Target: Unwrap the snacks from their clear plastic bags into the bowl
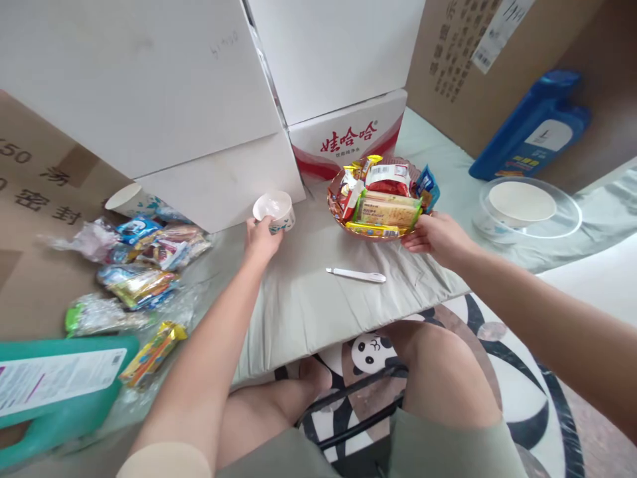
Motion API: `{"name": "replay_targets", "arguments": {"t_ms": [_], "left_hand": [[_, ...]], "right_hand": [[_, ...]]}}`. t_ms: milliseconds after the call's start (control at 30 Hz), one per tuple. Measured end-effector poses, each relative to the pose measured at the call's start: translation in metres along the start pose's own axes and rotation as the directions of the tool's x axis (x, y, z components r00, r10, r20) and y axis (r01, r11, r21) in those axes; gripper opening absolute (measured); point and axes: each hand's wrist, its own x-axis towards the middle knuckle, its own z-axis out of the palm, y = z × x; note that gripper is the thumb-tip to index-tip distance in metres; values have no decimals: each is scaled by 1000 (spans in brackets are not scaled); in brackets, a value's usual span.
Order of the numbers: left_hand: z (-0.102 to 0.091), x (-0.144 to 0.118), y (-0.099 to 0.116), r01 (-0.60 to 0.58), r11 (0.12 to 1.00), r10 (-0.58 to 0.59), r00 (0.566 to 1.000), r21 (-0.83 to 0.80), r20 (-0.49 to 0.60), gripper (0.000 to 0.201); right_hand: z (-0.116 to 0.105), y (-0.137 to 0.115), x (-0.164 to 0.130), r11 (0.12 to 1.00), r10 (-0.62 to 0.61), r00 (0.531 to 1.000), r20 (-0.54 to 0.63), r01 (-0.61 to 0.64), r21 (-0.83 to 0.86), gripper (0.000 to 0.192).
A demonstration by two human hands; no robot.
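Observation:
My left hand [262, 238] is closed round the near side of a white paper bowl [277, 206] with a leaf print, close to the white boxes. My right hand [432, 237] grips the right rim of an amber glass bowl [339, 216], its fingers partly under the edge. Packaged snacks fill that bowl, among them a pack of soda biscuits [387, 208], a red packet [387, 179] and a blue packet [426, 184]. On the cloth in front lies a white utility knife [356, 275], touched by neither hand.
Wrapped snacks [144, 252] and a tipped paper bowl [130, 198] lie at left, with a green jug [64, 378] nearer me. White boxes [348, 133] stand behind. At right are a blue bottle [535, 129] and a paper bowl [522, 201] with a clear ring.

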Motion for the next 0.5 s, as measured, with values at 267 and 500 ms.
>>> {"name": "replay_targets", "arguments": {"t_ms": [267,500], "left_hand": [[34,24,98,-268,946,270,963,-183,-15,17],[112,82,268,-420,850,471,876,-318,106,7]], "right_hand": [[-73,-3,-30,999,33,992,-124,-33,1,9],[-120,0,-48,991,133,977,-166,-129,29,7]]}}
